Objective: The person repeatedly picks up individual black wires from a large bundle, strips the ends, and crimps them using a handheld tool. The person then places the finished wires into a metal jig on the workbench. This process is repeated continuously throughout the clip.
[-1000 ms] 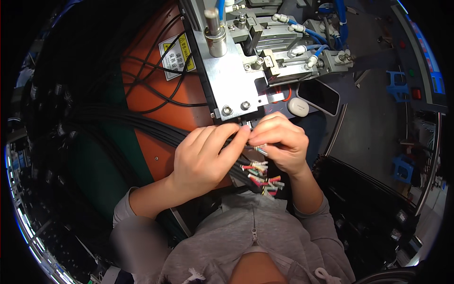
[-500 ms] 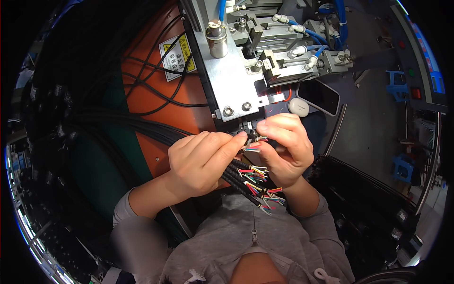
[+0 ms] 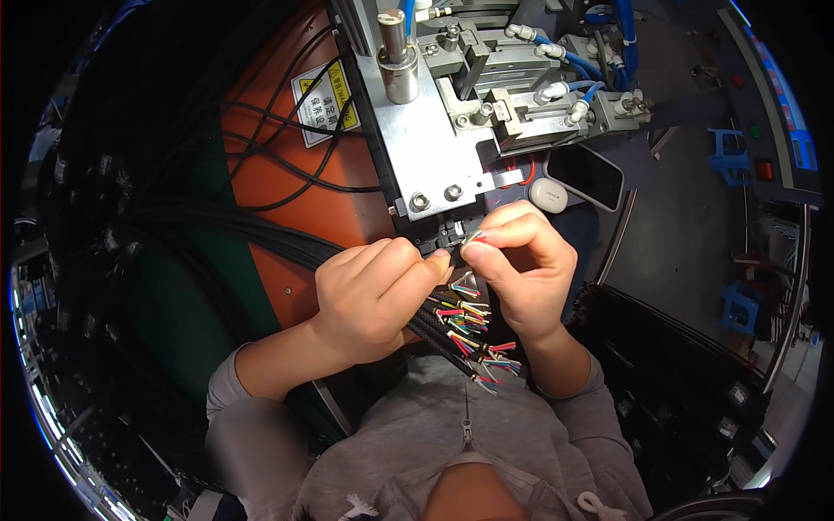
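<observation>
Since half a second ago, the right hand (image 3: 530, 276) has drawn its thumb and forefinger together, and the steel pin (image 3: 393, 36) on the machine stands taller. Nearest me is the wearer's grey top (image 3: 408, 443), zipped at the front. Just beyond it, black cables (image 3: 269, 233) come in from the left, pass under the left hand (image 3: 369, 291) and end to its right in fans of coloured wires. The right thumb and forefinger are clamped on thin wires (image 3: 475, 235), close to a small black block (image 3: 439, 236). The left hand is curled just beside that block; I cannot tell whether its fingertips are clamped on a cable. An orange board (image 3: 340, 214) lies to the left. Farther off stands the machine's steel plate (image 3: 426, 152), with blue tubes (image 3: 627, 48) to its far right. A white case (image 3: 546, 196) sits beside a phone (image 3: 592, 178), right of the plate.
</observation>
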{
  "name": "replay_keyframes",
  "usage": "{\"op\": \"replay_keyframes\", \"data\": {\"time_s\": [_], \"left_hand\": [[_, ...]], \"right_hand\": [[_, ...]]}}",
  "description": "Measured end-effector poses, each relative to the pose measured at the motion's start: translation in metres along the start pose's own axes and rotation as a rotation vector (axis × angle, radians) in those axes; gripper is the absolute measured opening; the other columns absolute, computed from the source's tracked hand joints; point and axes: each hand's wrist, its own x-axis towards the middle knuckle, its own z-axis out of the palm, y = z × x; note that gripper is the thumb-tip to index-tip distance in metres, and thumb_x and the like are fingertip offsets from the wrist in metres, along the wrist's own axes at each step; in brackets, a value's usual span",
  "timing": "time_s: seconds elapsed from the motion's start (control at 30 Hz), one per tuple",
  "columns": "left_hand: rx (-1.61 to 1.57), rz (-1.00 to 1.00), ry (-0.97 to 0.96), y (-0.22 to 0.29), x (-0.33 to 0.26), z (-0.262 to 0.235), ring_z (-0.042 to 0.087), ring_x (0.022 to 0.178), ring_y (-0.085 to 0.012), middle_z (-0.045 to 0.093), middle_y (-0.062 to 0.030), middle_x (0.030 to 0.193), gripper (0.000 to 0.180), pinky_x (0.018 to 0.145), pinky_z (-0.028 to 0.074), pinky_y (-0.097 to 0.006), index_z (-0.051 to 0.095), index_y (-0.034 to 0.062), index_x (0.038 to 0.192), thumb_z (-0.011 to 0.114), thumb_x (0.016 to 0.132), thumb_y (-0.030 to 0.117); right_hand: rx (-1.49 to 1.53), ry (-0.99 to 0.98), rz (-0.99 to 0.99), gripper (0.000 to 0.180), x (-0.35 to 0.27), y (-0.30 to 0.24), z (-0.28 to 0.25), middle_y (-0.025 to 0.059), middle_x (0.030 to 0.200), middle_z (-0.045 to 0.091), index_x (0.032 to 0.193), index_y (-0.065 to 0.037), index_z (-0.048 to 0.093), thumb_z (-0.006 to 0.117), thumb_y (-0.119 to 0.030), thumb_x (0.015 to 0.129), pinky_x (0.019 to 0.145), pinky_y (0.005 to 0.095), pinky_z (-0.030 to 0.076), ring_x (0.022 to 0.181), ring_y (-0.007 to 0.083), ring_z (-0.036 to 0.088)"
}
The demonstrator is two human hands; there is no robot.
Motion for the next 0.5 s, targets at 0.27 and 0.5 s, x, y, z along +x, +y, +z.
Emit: {"op": "replay_keyframes", "data": {"time_s": [0.27,0.5], "left_hand": [[0.129,0.044,-0.042,0.001,-0.004,0.002,0.047,0.052,-0.0111,0.046,-0.0006,0.065,0.013,0.043,0.034,-0.025,0.066,0.0044,0.084,0.066,0.072,0.010],[0.143,0.083,-0.105,0.001,-0.004,-0.001,0.054,0.054,-0.0140,0.060,-0.0027,0.074,0.034,0.045,0.038,-0.027,0.069,0.0032,0.094,0.071,0.066,0.022]], "right_hand": [[-0.494,-0.144,-0.223,0.015,0.010,-0.009,-0.012,0.0092,0.076,0.058,0.079,-0.002,0.058,0.072,-0.003,0.074,0.065,0.0310,0.043,0.069,0.0224,0.054],[-0.055,-0.269,0.248,0.009,0.009,-0.005,-0.034,0.0076,0.082,0.059,0.081,0.001,0.058,0.066,-0.004,0.080,0.071,0.0275,0.043,0.078,0.0141,0.055]]}}
